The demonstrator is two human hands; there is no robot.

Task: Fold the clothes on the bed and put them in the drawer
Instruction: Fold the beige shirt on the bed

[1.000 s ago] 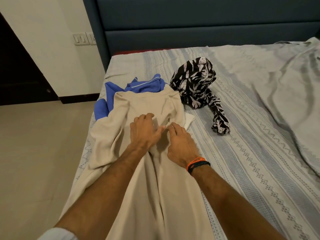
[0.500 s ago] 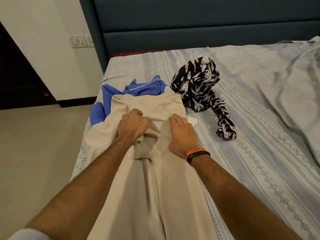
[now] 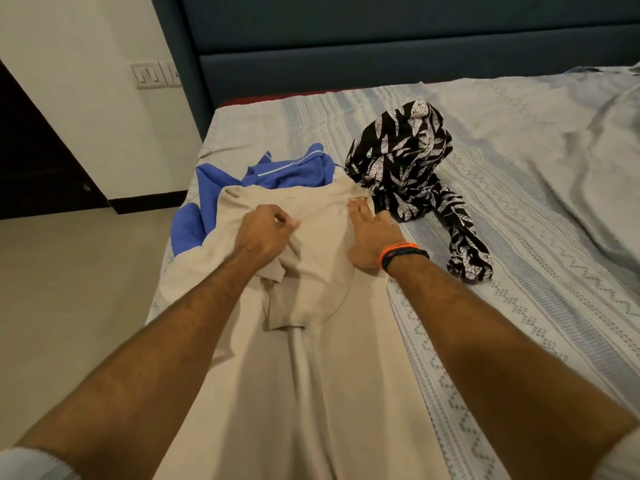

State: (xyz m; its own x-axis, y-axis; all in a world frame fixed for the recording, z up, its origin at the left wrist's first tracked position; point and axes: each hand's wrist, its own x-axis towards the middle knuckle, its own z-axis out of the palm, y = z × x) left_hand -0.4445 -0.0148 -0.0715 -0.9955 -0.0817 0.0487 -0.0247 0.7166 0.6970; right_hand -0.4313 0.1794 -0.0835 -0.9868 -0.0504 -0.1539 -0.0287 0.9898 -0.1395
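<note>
Beige trousers lie lengthwise along the bed's left side, waist end away from me. My left hand is curled and grips a bunch of the beige cloth near the waist. My right hand, with an orange and black wristband, presses flat with straight fingers on the waist's right side. A blue garment lies partly under the trousers' far end. A crumpled black-and-white leaf-print garment sits just right of my right hand. No drawer is in view.
The bed has a grey patterned sheet, rumpled at the far right. A dark blue headboard stands behind it. The bed's left edge drops to a beige floor. A wall with switches and a dark doorway are at the left.
My left hand went from lying flat on the trousers to gripping a bunch of cloth and pulling it left. My right hand slid right and farther up the waist.
</note>
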